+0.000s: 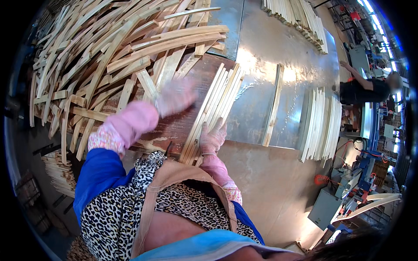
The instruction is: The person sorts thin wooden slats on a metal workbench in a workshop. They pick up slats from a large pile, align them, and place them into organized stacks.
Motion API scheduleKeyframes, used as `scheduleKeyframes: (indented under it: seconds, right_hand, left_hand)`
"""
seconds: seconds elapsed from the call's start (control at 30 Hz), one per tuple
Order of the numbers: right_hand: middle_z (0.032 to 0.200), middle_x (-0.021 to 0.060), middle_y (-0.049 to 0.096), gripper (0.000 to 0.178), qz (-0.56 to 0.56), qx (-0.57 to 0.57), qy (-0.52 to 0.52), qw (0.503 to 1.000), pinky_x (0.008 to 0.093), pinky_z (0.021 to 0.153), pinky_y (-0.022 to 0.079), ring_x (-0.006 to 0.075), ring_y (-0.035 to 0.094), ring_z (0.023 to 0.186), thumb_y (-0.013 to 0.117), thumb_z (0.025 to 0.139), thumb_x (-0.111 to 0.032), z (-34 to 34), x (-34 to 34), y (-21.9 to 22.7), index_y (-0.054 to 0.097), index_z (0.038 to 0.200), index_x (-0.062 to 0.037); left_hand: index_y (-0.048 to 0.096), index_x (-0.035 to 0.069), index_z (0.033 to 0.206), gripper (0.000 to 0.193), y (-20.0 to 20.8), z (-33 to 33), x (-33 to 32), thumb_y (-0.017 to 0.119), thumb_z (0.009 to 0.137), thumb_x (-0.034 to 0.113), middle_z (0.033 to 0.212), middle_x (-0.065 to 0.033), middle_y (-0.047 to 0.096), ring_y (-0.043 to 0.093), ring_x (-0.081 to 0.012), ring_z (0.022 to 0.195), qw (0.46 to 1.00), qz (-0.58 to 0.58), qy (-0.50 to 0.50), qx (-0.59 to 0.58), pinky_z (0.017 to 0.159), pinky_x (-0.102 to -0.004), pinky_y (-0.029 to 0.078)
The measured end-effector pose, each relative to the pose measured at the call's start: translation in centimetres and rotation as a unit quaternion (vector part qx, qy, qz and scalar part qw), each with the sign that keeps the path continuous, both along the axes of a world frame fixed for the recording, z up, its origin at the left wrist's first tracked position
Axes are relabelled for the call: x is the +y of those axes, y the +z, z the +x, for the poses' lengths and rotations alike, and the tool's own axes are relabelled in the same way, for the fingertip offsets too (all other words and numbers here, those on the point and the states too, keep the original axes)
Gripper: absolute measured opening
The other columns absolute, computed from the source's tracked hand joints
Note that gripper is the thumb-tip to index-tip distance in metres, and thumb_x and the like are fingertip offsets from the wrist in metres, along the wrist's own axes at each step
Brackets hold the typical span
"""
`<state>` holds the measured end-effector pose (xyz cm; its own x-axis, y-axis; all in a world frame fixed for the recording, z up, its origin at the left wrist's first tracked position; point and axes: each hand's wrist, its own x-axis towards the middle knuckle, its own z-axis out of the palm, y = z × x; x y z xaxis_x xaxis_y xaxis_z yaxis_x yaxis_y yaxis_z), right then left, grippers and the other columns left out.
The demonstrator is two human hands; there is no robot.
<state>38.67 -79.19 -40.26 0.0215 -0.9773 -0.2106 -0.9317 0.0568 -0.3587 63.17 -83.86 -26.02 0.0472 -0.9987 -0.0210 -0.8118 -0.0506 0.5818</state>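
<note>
My left hand (pixel 177 96), in a pale glove, is over the brown tabletop (pixel 172 132) beside a heap of loose wooden strips (pixel 100 56). Motion smears its fingers, so I cannot tell whether it holds anything. My right hand (pixel 213 137), also gloved, rests on the near part of a row of wooden strips (pixel 216 98) lying side by side. Its fingers are stretched out and apart, touching the strips' right side. The row's near end sticks out over the table edge toward my apron (pixel 167 174).
To the right, a single wooden strip (pixel 273 104) lies on the shiny metal tabletop (pixel 257 82). Stacks of strips stand at the right edge (pixel 322 124) and far side (pixel 298 19). A co-worker (pixel 365 89) and machinery (pixel 335 202) are beyond. More wood (pixel 60 174) is stacked low at left.
</note>
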Motion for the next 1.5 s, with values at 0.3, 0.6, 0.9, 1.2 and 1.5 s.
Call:
scheduleKeyframes:
  seconds: [0.3,0.6,0.9,1.2,1.5]
  right_hand:
    - [0.162,0.0311,0.034,0.091,0.020,-0.018,0.004,1.000,0.0520,0.115,0.042,0.0471,0.044,0.142,0.070,0.092,-0.055,0.6,-0.3,0.9,0.034,0.163,-0.0077]
    - [0.164,0.0256,0.036,0.091,0.018,0.011,-0.005,1.000,0.0504,0.115,0.042,0.0434,0.045,0.143,0.064,0.094,-0.060,0.1,-0.2,-0.3,0.034,0.164,-0.0108]
    - [0.163,0.0238,0.037,0.092,0.031,-0.038,-0.020,0.999,0.0526,0.116,0.040,0.0426,0.046,0.141,0.069,0.090,-0.060,-0.2,-0.1,0.4,0.037,0.162,-0.0114]
    - [0.159,0.0232,0.041,0.090,0.029,-0.046,-0.024,0.998,0.0524,0.112,0.043,0.0425,0.049,0.137,0.073,0.088,-0.057,0.2,-0.2,1.7,0.041,0.159,-0.0113]
    - [0.160,0.0270,0.039,0.088,0.003,-0.023,-0.011,1.000,0.0527,0.111,0.043,0.0443,0.049,0.136,0.069,0.090,-0.057,0.1,0.2,0.3,0.042,0.159,-0.0088]
  left_hand:
    - [0.066,0.006,0.118,0.025,-3.2,16.1,-11.4,0.054,0.098,0.014,0.116,-0.0191,0.071,0.071,-0.0355,0.110,0.947,0.091,0.027,-0.307,0.095,-0.0479,0.056]
    - [0.067,-0.002,0.110,0.026,4.9,1.7,-12.0,0.058,0.094,0.017,0.100,-0.0294,0.073,0.071,-0.0466,0.099,0.992,0.081,0.081,-0.047,0.085,-0.0508,0.056]
    - [0.058,0.007,0.144,0.057,-10.5,-5.4,0.2,0.055,0.098,0.041,0.143,-0.0256,0.061,0.057,-0.0390,0.134,0.958,0.286,0.005,-0.017,0.112,-0.0459,0.046]
    - [0.053,0.010,0.138,0.045,-6.9,16.7,-13.2,0.059,0.096,0.023,0.132,-0.0225,0.067,0.062,-0.0391,0.129,0.918,0.071,0.244,-0.303,0.106,-0.0511,0.050]
    - [0.050,0.011,0.147,0.054,-1.7,13.9,-15.7,0.058,0.102,0.039,0.118,-0.0210,0.073,0.072,-0.0386,0.107,0.987,-0.011,0.098,-0.126,0.098,-0.0530,0.054]
